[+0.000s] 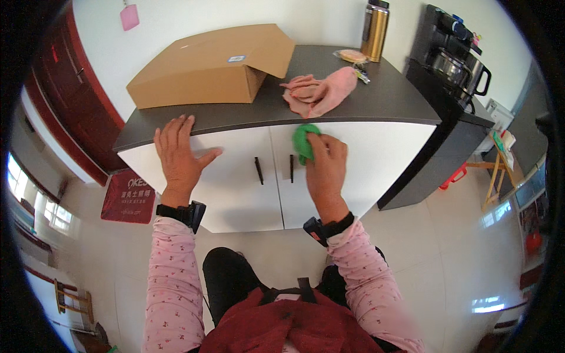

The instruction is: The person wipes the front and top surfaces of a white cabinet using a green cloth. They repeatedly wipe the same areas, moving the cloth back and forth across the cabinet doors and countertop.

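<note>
My right hand (327, 167) grips a bunched green cloth (305, 141) against the upper part of the right white cabinet door (375, 154), above its black handle (291, 168). My left hand (178, 156) has its fingers apart and rests at the front edge of the dark countertop (212, 115), with the thumb over the left white door (234, 194). That door has a black handle (259, 170) too. On the countertop, close above the green cloth, lies a crumpled pink cloth (322, 93). Both doors are closed.
A cardboard box (194, 84) stands on the countertop's left. At the back right are a packaged round item (352, 55), a small wrapper (362, 73) and a gold thermos flask (376, 33). A black appliance with a glass jug (450, 66) stands right. A red mat (128, 198) lies left.
</note>
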`<act>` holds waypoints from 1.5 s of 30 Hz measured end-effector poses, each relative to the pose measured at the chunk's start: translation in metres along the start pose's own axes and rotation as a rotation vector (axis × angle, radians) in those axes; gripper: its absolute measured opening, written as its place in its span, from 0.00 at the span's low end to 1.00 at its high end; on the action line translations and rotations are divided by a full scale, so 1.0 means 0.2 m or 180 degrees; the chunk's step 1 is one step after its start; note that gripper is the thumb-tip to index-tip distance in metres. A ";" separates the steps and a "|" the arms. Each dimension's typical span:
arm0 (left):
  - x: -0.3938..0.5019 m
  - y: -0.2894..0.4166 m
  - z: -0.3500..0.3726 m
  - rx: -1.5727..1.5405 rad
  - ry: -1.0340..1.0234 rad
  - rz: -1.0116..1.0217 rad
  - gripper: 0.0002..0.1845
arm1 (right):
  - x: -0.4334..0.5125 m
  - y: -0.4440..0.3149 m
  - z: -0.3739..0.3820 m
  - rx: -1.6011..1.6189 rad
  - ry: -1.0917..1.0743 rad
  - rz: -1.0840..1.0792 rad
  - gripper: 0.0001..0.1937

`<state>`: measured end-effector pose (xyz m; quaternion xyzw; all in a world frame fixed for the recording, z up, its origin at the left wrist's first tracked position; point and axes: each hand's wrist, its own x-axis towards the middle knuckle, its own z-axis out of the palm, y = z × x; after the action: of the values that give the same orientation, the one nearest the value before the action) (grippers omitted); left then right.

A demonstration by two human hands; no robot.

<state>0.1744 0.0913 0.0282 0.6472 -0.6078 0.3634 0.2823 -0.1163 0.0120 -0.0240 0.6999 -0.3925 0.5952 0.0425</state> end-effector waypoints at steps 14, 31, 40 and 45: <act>0.00 0.02 -0.04 -0.0092 -0.0038 -0.0056 0.45 | -0.20 0.54 -0.45 0.0566 -0.0079 0.2014 0.15; -0.93 0.78 -0.32 -0.4205 -0.3141 -0.1078 0.42 | -0.73 -0.16 -0.64 0.1907 -0.3702 0.2284 0.20; -1.01 0.58 -0.31 -0.3467 -0.2842 -0.1221 0.39 | -0.84 0.28 -0.91 0.1412 -0.1802 0.2860 0.14; -1.10 0.38 -0.28 -0.3058 -0.2770 -0.1717 0.39 | -1.52 0.95 -1.57 -0.0279 -0.1849 0.2055 0.14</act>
<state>0.0923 0.2561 -0.1238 0.6657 -0.5771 -0.3202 0.3483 -0.4759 0.1981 -0.2736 0.6772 -0.6117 0.3393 -0.2283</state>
